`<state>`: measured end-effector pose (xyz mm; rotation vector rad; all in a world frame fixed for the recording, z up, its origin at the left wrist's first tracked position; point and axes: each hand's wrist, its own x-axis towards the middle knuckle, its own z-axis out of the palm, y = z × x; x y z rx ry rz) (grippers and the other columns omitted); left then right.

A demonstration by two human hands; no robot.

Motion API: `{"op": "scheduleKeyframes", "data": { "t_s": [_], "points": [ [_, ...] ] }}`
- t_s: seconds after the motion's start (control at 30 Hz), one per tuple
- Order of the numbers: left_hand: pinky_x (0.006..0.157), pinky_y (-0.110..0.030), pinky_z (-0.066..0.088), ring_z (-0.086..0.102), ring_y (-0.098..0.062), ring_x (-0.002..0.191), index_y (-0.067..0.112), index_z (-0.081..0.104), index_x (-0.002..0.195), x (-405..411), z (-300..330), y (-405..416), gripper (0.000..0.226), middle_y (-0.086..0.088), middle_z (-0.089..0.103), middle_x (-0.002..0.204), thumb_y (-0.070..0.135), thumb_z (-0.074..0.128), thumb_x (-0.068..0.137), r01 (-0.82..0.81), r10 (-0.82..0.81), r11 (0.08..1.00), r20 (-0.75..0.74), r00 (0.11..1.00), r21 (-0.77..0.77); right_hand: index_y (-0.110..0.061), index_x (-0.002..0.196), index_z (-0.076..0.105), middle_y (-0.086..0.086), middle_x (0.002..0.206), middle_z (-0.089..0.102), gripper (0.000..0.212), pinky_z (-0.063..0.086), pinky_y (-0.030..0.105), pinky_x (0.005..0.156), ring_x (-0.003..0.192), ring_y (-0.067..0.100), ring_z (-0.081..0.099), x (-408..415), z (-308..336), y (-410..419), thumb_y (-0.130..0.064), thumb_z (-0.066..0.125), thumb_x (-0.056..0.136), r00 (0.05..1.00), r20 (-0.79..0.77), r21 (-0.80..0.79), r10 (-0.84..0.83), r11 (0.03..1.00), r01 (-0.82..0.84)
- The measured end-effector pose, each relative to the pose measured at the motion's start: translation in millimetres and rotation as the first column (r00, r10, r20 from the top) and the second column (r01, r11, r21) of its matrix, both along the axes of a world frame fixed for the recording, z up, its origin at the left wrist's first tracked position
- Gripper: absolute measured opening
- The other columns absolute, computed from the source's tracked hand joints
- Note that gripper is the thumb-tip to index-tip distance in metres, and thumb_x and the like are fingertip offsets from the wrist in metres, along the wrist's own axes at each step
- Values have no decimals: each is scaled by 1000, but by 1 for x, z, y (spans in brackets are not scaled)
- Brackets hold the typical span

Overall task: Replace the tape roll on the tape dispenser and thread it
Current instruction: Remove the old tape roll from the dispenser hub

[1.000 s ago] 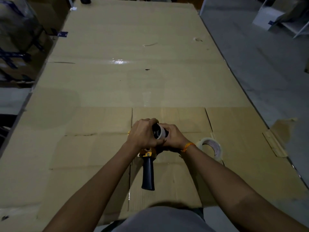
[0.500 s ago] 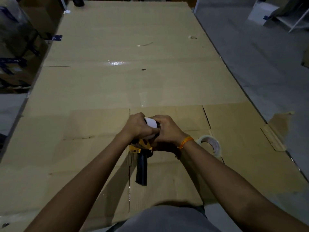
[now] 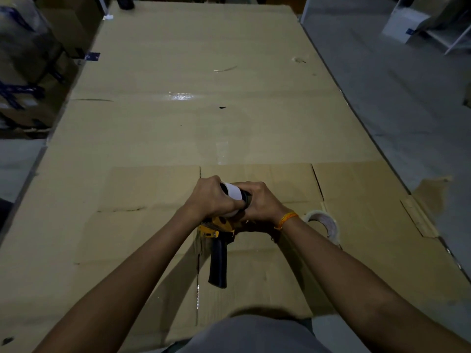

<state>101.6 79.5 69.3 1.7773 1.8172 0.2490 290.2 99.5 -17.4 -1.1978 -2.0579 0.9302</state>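
Note:
A yellow tape dispenser (image 3: 216, 225) with a black handle (image 3: 218, 263) pointing toward me is held over the cardboard-covered table (image 3: 178, 123). My left hand (image 3: 211, 197) grips a white roll core (image 3: 232, 191) at the dispenser's top. The core sits partly off the black hub (image 3: 246, 197). My right hand (image 3: 262, 202), with an orange wristband, holds the dispenser's right side at that hub. A clear tape roll (image 3: 326, 224) lies on the table just right of my right wrist.
The table's right edge (image 3: 382, 154) runs diagonally, with grey floor beyond. A loose cardboard strip (image 3: 418, 220) lies near that edge. Stacked boxes (image 3: 23, 72) stand at the left. A small black object (image 3: 126, 2) sits at the far end.
The white core has slid left, further off the hub, under my left hand. The view shifted slightly; the dispenser stays in about the same spot.

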Motion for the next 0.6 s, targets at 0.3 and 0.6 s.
{"op": "scheduleKeyframes", "data": {
  "t_s": [0.3, 0.6],
  "points": [
    [48, -25, 40, 53, -11, 61, 5, 62, 92, -2, -1, 0, 69, 0, 56, 72, 64, 82, 65, -17, 18, 1000, -81, 997, 14, -17, 146, 70, 9, 131, 77, 81, 61, 54, 100, 117, 28, 73, -7, -9, 5, -25, 101, 71, 996, 89, -42, -28, 999, 32],
    [71, -29, 44, 62, -29, 88, 3, 72, 90, -30, 46, 14, 74, -12, 66, 88, 74, 75, 71, -134, 138, 990, -153, 978, 37, -25, 142, 69, -1, 135, 68, 96, 57, 43, 112, 127, 19, 63, 16, -15, 15, -49, 103, 55, 978, 209, -145, -29, 988, 60]
  ]
}}
